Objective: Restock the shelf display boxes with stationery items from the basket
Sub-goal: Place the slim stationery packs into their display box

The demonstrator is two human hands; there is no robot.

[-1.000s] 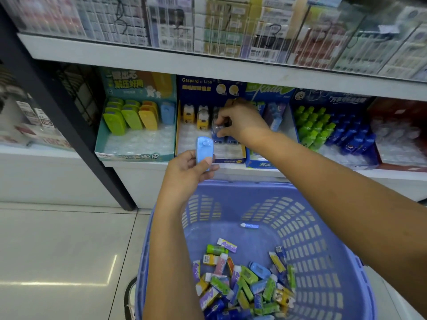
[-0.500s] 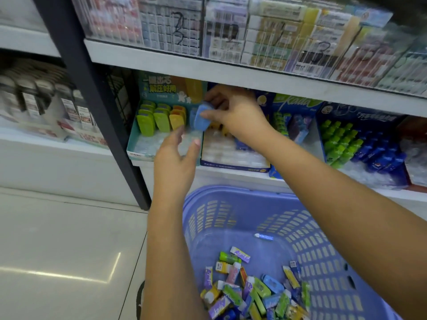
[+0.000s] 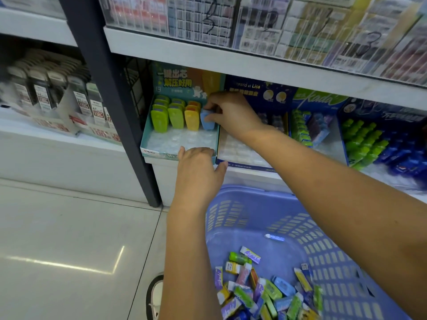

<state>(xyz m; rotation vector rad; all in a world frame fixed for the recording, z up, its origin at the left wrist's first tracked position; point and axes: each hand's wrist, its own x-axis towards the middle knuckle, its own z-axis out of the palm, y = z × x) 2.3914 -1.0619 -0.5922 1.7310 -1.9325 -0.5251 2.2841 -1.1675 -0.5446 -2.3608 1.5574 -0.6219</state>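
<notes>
The right hand (image 3: 232, 112) covers the top of the blue plastic case (image 3: 206, 121), so the grip shows only as thumb and curled fingers pinching its upper end. The case stands upright at the right end of the front row in the teal display box (image 3: 151, 151), just beside a yellow case (image 3: 192, 120). Green cases (image 3: 167, 116) fill the left columns, and a clear moulded tray lines the box floor. The left hand (image 3: 198, 172) holds nothing, its loosely straight fingers resting on the box's front lip, their tips hard to make out. The right forearm hides part of the neighbouring dark blue box (image 3: 242, 165). Below, the slotted lilac plastic basket (image 3: 245, 191), cut off by the frame, holds a heap of small wrapped erasers (image 3: 254, 296).
</notes>
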